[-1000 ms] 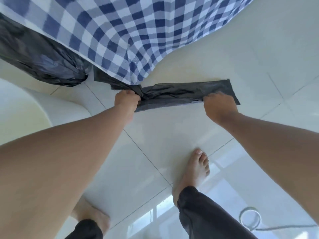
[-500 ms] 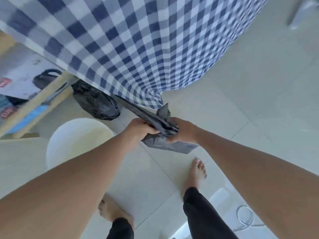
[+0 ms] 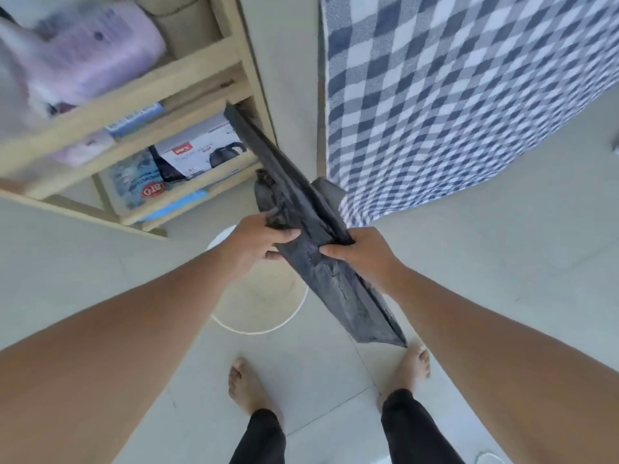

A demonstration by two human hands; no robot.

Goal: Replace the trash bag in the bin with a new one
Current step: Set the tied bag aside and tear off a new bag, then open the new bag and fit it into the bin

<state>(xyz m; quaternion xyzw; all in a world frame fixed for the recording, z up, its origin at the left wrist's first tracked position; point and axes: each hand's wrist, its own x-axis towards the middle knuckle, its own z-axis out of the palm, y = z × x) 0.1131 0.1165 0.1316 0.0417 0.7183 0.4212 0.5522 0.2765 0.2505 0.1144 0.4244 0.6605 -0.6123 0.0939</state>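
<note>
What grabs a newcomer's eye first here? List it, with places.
The folded black bag cuts a dark diagonal through the middle, gripped by the left hand and the right hand. Beneath it on the floor stands the white bin, with no liner visible in it. A blue checked cloth hangs at upper right, and a wooden shelf of boxes fills the upper left.

red oval label (image 3: pixel 152 190) reading upside-down "OTO" on a shelved packet, other print illegible
</note>
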